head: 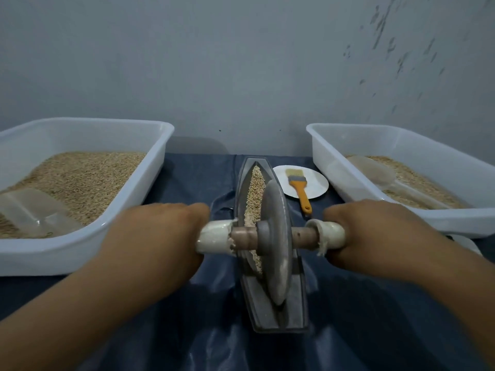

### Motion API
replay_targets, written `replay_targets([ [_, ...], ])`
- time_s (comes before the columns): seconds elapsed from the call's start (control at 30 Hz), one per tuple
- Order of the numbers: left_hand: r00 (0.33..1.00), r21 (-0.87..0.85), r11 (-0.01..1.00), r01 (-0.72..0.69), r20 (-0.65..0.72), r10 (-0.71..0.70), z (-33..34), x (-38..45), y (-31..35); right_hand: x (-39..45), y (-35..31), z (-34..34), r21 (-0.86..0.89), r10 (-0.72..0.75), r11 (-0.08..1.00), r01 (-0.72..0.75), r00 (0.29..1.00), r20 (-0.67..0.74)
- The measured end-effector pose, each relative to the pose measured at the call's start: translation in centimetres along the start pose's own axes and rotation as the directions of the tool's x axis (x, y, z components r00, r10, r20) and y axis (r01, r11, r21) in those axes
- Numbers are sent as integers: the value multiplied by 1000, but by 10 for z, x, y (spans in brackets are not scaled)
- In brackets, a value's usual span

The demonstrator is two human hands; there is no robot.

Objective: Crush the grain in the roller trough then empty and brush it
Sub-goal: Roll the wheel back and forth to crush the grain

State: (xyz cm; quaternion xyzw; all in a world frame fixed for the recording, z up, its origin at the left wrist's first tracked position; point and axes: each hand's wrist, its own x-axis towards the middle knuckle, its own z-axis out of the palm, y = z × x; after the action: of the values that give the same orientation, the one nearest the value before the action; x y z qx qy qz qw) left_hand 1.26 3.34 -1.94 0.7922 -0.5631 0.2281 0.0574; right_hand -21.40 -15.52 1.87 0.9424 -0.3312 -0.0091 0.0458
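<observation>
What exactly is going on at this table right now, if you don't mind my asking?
A person is crushing grain. The left hand and right hand each grip a white handle of the roller wheel, which stands in the boat-shaped metal trough. Grain still fills the trough's far part. The orange-handled brush lies untouched on a white plate. A white tub of grain sits on either side.

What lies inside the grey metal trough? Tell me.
Pale grain fills the boat-shaped grey metal trough, with the grey metal roller wheel standing in it. The wheel hides the grain beneath.
</observation>
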Motion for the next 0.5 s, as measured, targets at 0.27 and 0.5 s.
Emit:
replay_targets([
  [0.27, 982, -75, 983, 168, 98, -160, 50, 90, -9, 111, 1, 23, -47, 115, 991, -122, 983, -140],
  [0.5, 984, -68, 983, 173, 48, -170, 67, 108, -16, 135, 5, 25, -120, 54, 988, -94, 953, -299],
])
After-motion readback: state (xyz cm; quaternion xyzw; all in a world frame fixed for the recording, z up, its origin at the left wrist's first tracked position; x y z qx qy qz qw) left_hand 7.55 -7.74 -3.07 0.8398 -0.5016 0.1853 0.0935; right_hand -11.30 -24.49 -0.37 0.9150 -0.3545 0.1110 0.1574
